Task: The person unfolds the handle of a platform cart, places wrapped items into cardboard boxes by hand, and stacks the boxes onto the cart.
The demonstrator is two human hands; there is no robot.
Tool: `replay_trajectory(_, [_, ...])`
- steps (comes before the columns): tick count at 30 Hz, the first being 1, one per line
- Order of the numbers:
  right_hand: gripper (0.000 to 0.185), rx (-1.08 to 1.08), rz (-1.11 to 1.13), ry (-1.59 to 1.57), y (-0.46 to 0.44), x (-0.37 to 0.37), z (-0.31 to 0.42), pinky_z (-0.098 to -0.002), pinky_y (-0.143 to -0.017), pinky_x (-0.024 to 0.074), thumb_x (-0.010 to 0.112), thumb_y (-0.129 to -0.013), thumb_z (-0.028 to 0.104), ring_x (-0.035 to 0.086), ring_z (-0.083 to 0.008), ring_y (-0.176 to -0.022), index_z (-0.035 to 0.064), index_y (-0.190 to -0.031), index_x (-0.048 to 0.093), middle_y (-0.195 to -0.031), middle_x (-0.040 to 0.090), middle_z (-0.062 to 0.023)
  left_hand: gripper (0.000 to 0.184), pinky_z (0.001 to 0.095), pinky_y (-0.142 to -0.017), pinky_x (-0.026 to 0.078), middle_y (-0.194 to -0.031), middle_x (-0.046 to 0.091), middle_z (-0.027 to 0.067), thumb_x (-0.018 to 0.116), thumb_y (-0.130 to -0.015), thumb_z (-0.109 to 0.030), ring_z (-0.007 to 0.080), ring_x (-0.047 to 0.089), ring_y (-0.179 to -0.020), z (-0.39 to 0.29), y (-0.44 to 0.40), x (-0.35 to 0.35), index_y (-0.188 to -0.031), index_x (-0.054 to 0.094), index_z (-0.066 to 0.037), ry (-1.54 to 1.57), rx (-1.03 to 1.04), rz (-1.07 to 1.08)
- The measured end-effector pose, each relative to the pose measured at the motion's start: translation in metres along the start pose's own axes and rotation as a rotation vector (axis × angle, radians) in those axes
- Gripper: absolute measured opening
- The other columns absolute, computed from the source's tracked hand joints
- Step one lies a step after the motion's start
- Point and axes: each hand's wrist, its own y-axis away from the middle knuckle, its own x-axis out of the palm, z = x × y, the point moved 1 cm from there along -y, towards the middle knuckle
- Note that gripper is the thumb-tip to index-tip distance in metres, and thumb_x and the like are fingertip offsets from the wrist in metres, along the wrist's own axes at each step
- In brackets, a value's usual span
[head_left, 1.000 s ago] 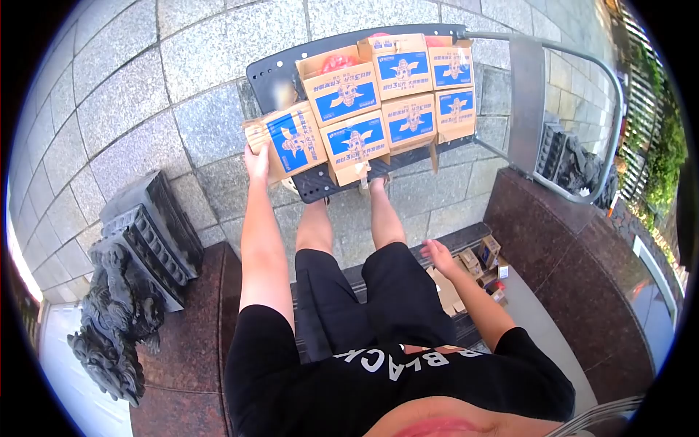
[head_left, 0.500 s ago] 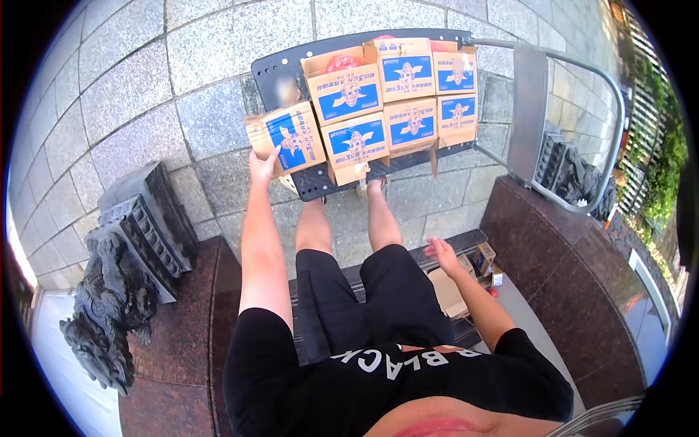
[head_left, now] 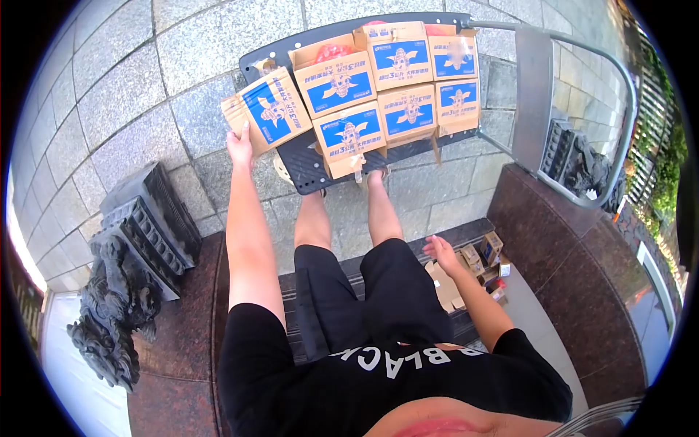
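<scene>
My left hand (head_left: 240, 148) grips the lower left edge of a tilted cardboard box (head_left: 271, 109) with a blue printed panel, the thumb on its face. This box is at the left end of a black platform cart (head_left: 302, 169). Beside it, several similar boxes stand in two rows, among them an upper box (head_left: 336, 86) with red material in its open top and a lower box (head_left: 351, 134) with a loose flap. My right hand (head_left: 440, 250) hangs in the air above the steps at the right, its fingers apart and nothing in it.
The cart's metal handle (head_left: 632, 109) rises at the right. Dark carved stone statues stand at the left (head_left: 113, 306) and behind the handle. Reddish stone walls (head_left: 182, 320) flank the steps. More small cartons (head_left: 492, 244) lie near my right arm. Grey paving (head_left: 131, 80) surrounds the cart.
The gripped box has shifted left and up, turning a little, with my left hand on it. A gap has opened below it, showing more of the cart. My right hand stays about where it was.
</scene>
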Motion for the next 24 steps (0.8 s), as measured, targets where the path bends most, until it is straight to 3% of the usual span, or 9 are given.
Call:
replay_trajectory(1, [0.043, -0.001, 0.006, -0.016, 0.002, 0.001, -0.001, -0.0241, -0.069, 0.0468, 0.043, -0.100, 0.041, 0.062, -0.0123, -0.078, 0.0034, -0.114, 0.059, -0.089, 0.066, -0.0055, 0.028, 0.0318, -0.081, 0.049, -0.100, 0.065, 0.0120, 0.067, -0.091, -0.021, 0.0168, 0.060, -0.089, -0.008, -0.003, 0.005, -0.102, 0.056, 0.002, -0.004, -0.002, 0.002])
replay_trajectory(3, [0.043, 0.003, 0.012, -0.033, 0.001, 0.002, -0.004, -0.0238, -0.068, 0.0465, 0.044, -0.100, 0.041, 0.061, -0.0120, -0.077, 0.0032, -0.114, 0.059, -0.089, 0.066, -0.0054, 0.034, 0.0341, -0.083, 0.048, -0.101, 0.065, 0.0147, 0.069, -0.089, -0.024, 0.0206, 0.061, -0.092, -0.015, -0.012, 0.013, -0.103, 0.054, 0.004, -0.303, 0.065, 0.026])
replay_trajectory(11, [0.042, -0.005, 0.017, -0.068, -0.005, 0.001, -0.007, -0.0237, -0.065, 0.0456, 0.043, -0.100, 0.040, 0.060, -0.0111, -0.076, 0.0028, -0.114, 0.058, -0.088, 0.065, -0.0056, 0.052, 0.0386, -0.089, 0.048, -0.107, 0.064, 0.0204, 0.076, -0.081, -0.033, 0.0290, 0.062, -0.101, -0.014, -0.014, 0.020, -0.107, 0.055, 0.006, -0.476, 0.134, -0.072])
replay_trajectory(15, [0.042, -0.001, 0.006, -0.048, -0.003, -0.004, -0.009, -0.0234, -0.064, 0.0457, 0.043, -0.100, 0.040, 0.060, -0.0112, -0.074, 0.0027, -0.114, 0.058, -0.088, 0.065, -0.0057, 0.043, 0.0393, -0.082, 0.050, -0.097, 0.067, 0.0222, 0.075, -0.081, -0.031, 0.0326, 0.066, -0.092, -0.028, -0.002, 0.013, -0.099, 0.060, 0.005, -0.518, 0.205, -0.127])
replay_trajectory(17, [0.042, -0.031, 0.007, -0.030, -0.003, -0.007, -0.012, -0.0234, -0.064, 0.0464, 0.043, -0.100, 0.039, 0.061, -0.0113, -0.073, 0.0026, -0.114, 0.058, -0.088, 0.065, -0.0060, 0.036, 0.0349, -0.076, 0.051, -0.095, 0.069, 0.0155, 0.072, -0.085, -0.026, 0.0215, 0.067, -0.083, -0.057, 0.021, 0.020, -0.102, 0.061, 0.004, -0.505, 0.351, -0.068])
replay_trajectory(19, [0.041, -0.023, 0.017, -0.030, -0.004, -0.008, -0.014, -0.0233, -0.065, 0.0468, 0.043, -0.100, 0.039, 0.061, -0.0114, -0.074, 0.0026, -0.114, 0.058, -0.089, 0.066, -0.0062, 0.025, 0.0312, -0.064, 0.052, -0.084, 0.070, 0.0129, 0.068, -0.088, -0.020, 0.0162, 0.066, -0.070, -0.109, 0.060, 0.038, -0.096, 0.060, 0.003, -0.837, 0.240, 0.062])
replay_trajectory(21, [0.041, -0.017, 0.027, -0.027, -0.004, -0.006, -0.014, -0.0232, -0.066, 0.0473, 0.043, -0.100, 0.039, 0.061, -0.0116, -0.075, 0.0026, -0.114, 0.058, -0.089, 0.066, -0.0064, 0.018, 0.0305, -0.066, 0.053, -0.083, 0.070, 0.0127, 0.063, -0.091, -0.015, 0.0156, 0.068, -0.073, -0.108, 0.078, 0.061, -0.097, 0.060, 0.002, -0.522, 0.329, 0.248])
replay_trajectory(23, [0.043, 0.021, 0.023, -0.057, -0.004, -0.004, -0.010, -0.0244, -0.070, 0.0485, 0.042, -0.100, 0.040, 0.062, -0.0121, -0.077, 0.0027, -0.115, 0.058, -0.091, 0.066, -0.0068, 0.013, 0.0307, -0.068, 0.054, -0.085, 0.070, 0.0133, 0.058, -0.092, -0.010, 0.0169, 0.070, -0.077, -0.117, 0.096, 0.085, -0.098, 0.061, 0.001, -0.580, 0.359, 0.350])
replay_trajectory(24, [0.043, 0.019, 0.024, -0.060, -0.003, -0.003, -0.008, -0.0244, -0.070, 0.0485, 0.042, -0.100, 0.040, 0.062, -0.0121, -0.077, 0.0027, -0.115, 0.058, -0.091, 0.066, -0.0068, 0.014, 0.0310, -0.070, 0.054, -0.086, 0.070, 0.0141, 0.058, -0.091, -0.009, 0.0218, 0.070, -0.081, -0.108, 0.095, 0.095, -0.099, 0.061, 0.001, -0.632, 0.421, 0.350])
